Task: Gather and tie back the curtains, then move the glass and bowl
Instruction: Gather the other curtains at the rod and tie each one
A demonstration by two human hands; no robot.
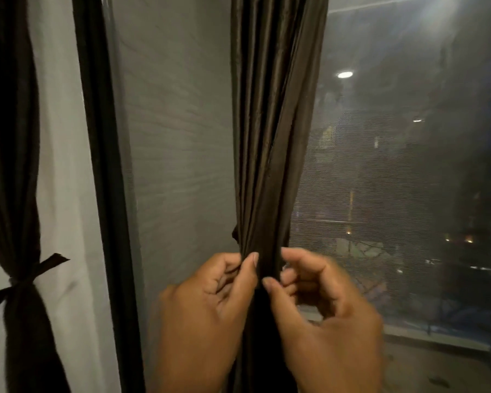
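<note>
Head view, facing a window at night. A dark brown curtain hangs in the middle of the frame, its pleats gathered into a narrow bunch that tapers downward to the point where both hands meet it. The left hand comes up from the lower edge; its thumb and forefinger are pinched narrow against the left side of the bunch, apparently on a thin dark strip of fabric, though the strip itself is too dark to trace. The right hand, slightly blurred, sits on the other side of the bunch; its thumb tip touches the front of the fabric just below the left thumb, while its curled fingers stand at the right edge of the bunch, the grip narrow but not visibly closed on anything. The gathered curtain thus lies between the two hands, at fingertip level, and continues down behind them out of frame.

At far left a second curtain hangs against a white wall, already cinched by a dark tie knotted in a bow. A dark window frame separates it from a grey mesh screen. Right of the middle curtain, the window pane shows scattered lights outside.
</note>
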